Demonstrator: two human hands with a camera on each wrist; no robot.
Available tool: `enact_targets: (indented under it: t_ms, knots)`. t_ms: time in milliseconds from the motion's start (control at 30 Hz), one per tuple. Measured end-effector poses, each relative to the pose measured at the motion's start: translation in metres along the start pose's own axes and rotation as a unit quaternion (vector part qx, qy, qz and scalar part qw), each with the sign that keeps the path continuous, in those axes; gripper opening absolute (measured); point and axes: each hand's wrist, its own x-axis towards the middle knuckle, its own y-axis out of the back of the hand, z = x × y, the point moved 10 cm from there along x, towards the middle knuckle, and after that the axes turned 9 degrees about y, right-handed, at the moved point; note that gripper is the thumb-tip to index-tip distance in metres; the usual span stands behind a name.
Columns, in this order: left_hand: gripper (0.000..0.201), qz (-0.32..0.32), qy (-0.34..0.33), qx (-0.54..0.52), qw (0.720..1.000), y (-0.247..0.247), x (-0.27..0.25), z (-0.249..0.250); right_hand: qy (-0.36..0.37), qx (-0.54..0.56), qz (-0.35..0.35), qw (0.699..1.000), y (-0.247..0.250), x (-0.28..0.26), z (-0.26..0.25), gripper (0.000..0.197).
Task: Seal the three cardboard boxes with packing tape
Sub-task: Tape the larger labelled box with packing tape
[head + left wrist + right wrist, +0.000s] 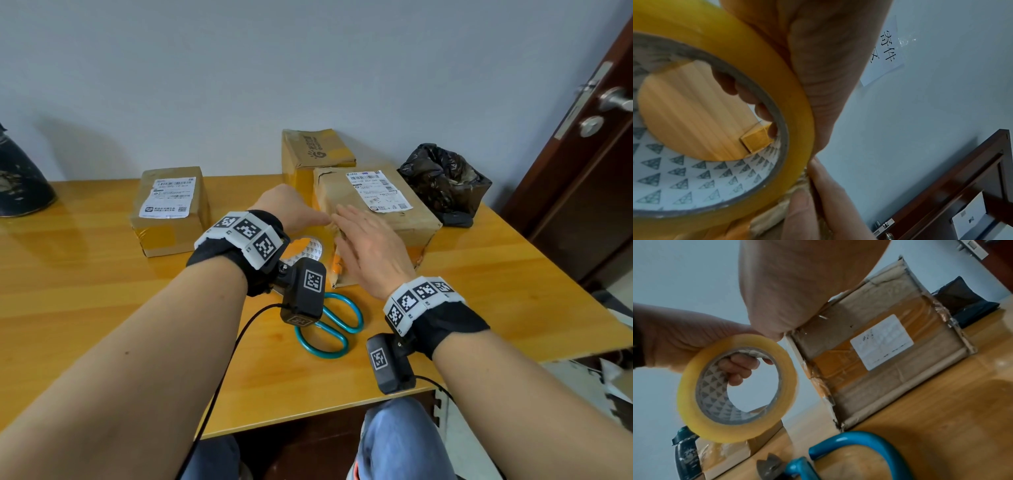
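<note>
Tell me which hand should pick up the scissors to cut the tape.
Right, probably. The right hand lies flat and free on the box, while the left hand grips the tape roll. The scissors lie just below both wrists.

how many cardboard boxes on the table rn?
3. One box sits at the left of the table, one box stands at the back against the wall, and one box lies under the right hand. None looks hidden.

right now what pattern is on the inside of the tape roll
Small grey triangles on white line the inside of the tape roll; the left wrist view shows it best.
</note>
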Motion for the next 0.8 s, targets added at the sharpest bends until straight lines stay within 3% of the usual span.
enact_targets:
  t_ms: [100,200,300,567,700,800]
  knots:
    - [0.048,-0.004,-0.007,0.002,1.000,0.000,0.000,-0.002,-0.004,-0.007,-0.014,1.000,-0.003,0.000,0.000,0.053]
    - [0.046,-0.002,-0.016,-0.014,1.000,0.000,0.000,-0.003,-0.031,0.014,0.017,0.999,0.002,0.003,-0.001,0.052]
    - [0.044,0.003,-0.022,-0.032,0.999,-0.003,0.000,-0.003,-0.069,0.039,0.073,0.994,0.011,0.008,0.001,0.041]
    - [0.047,0.014,-0.021,-0.068,0.997,-0.005,0.000,-0.009,-0.194,0.061,0.120,0.972,0.004,0.017,0.022,0.017]
    - [0.045,-0.018,-0.021,-0.068,0.997,-0.017,0.000,-0.011,-0.206,0.055,0.096,0.972,0.002,0.019,0.029,0.004]
    - [0.046,-0.053,-0.029,-0.088,0.994,-0.030,0.000,-0.015,-0.209,0.050,0.062,0.975,-0.001,0.016,0.038,0.019]
